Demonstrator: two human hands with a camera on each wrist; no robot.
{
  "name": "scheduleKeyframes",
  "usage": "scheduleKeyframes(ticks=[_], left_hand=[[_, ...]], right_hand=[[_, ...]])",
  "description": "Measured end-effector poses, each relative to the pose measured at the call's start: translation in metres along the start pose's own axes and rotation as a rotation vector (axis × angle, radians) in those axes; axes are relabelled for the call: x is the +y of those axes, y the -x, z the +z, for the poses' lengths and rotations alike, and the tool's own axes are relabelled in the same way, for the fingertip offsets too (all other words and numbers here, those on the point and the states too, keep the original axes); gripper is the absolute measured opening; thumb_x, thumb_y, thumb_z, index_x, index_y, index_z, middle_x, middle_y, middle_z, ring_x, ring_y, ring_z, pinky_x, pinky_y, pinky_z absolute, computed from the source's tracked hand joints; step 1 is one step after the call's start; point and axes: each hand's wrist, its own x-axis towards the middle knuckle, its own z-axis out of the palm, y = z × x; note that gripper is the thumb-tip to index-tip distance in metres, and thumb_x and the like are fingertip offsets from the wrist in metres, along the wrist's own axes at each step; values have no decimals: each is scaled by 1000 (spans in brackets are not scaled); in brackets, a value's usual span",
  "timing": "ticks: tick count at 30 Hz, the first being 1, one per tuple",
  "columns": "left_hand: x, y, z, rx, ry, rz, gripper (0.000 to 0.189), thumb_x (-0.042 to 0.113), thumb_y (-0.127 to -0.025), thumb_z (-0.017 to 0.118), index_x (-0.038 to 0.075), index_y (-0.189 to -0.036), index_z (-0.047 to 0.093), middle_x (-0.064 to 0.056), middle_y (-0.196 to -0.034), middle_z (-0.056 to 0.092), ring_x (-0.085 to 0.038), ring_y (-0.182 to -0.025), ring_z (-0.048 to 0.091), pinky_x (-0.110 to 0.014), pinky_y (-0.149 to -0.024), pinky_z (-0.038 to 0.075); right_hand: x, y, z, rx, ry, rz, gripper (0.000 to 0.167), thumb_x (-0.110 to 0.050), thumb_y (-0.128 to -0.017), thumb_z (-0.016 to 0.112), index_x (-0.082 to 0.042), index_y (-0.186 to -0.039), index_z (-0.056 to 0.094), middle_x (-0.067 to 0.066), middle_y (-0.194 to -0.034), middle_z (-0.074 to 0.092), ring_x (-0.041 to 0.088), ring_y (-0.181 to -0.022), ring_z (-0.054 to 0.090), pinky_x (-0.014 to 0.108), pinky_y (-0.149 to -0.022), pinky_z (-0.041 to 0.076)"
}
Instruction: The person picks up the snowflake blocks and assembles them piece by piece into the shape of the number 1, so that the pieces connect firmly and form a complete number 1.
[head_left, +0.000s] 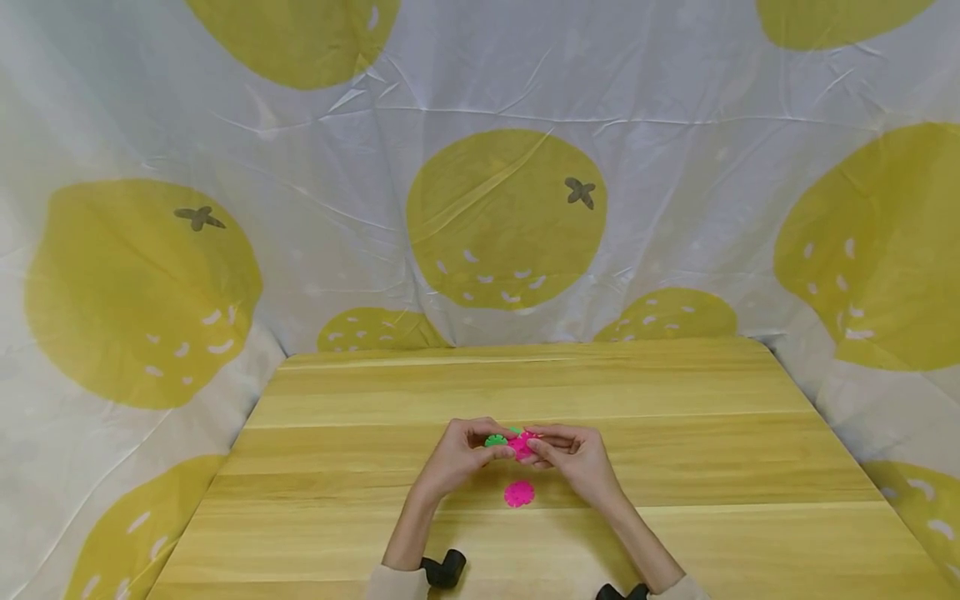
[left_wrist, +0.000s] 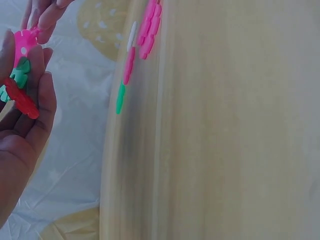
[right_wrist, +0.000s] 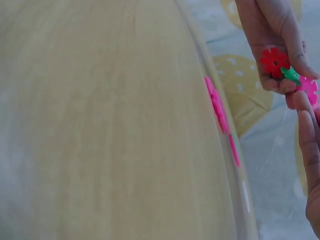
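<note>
My left hand (head_left: pixel 457 458) holds a small cluster of notched plastic discs between thumb and fingers. In the left wrist view the cluster has a red disc (left_wrist: pixel 22 100), a green disc (left_wrist: pixel 21 73) and a pink disc (left_wrist: pixel 24 45), joined to one another. Thumb and fingers of my right hand (head_left: pixel 577 458) pinch pink plastic at the cluster's right end; how the pieces meet there is partly covered by fingertips. Below both hands, a loose pink disc (head_left: pixel 519 494) lies flat on the table.
The wooden table (head_left: pixel 525 383) carries more discs seen edge-on in the left wrist view: pink discs (left_wrist: pixel 150 30), a green disc (left_wrist: pixel 120 97) and a white disc (left_wrist: pixel 131 36). A lemon-print curtain (head_left: pixel 675 208) hangs behind the table and at its sides.
</note>
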Motion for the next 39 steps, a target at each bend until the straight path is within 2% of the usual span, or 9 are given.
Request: scheduleKeyframes(ticks=[6, 12, 20, 27, 30, 34, 39], left_hand=[[1, 0, -3, -5, -11, 4, 20, 13, -94, 77, 4, -112, 79, -19, -106, 75, -8, -80, 58, -18, -65, 45], [2, 1, -4, -4, -10, -21, 22, 15, -93, 77, 5, -113, 79, -17, -108, 76, -10, -83, 60, -18, -66, 46], [1, 1, -4, -2, 12, -60, 24, 15, -93, 77, 7, -115, 78, -16, -113, 76, -14, -92, 67, -23, -73, 54], [0, 0, -4, -4, 9, -91, 25, 14, -95, 76, 6, -118, 77, -16, -118, 75, -14, -93, 68, -30, -78, 58], [1, 0, -3, 18, -31, -77, 25, 15, -94, 77, 8, -118, 77, -12, -119, 76, -17, -100, 69, -28, -84, 57], [6, -1, 2, 53, -124, -24, 27, 15, -91, 80, 12, -118, 78, -5, -119, 76, -22, -113, 68, -31, -97, 53], [9, -2, 8, 73, -170, 26, 28, 11, -87, 84, 14, -115, 79, -2, -115, 77, -24, -113, 68, -36, -99, 53]], right_hand=[[-3, 0, -1, -12, 32, 27, 31, -8, -99, 68, 13, -123, 68, 30, -101, 75, 18, -84, 80, 52, -76, 61], [-8, 0, -2, -5, 52, 48, 30, -9, -99, 69, 8, -124, 69, 31, -106, 74, 28, -87, 79, 53, -80, 60], [-8, 1, -2, 52, 85, 23, 25, -8, -96, 73, 5, -117, 74, 29, -110, 75, 16, -88, 79, 52, -81, 61], [-7, 1, -2, 57, 85, 21, 25, -7, -96, 73, 7, -118, 74, 30, -108, 75, 15, -87, 79, 49, -80, 61], [-6, 0, -1, 49, 70, 35, 28, -7, -97, 71, 6, -122, 72, 31, -105, 75, 17, -86, 79, 50, -80, 61], [-3, 0, 1, 52, 36, 74, 30, -7, -98, 71, 8, -123, 70, 32, -102, 75, 20, -83, 80, 52, -80, 61], [-2, 0, 6, 92, -17, 162, 31, -8, -97, 72, 10, -122, 69, 29, -102, 76, 18, -82, 79, 48, -80, 62]])
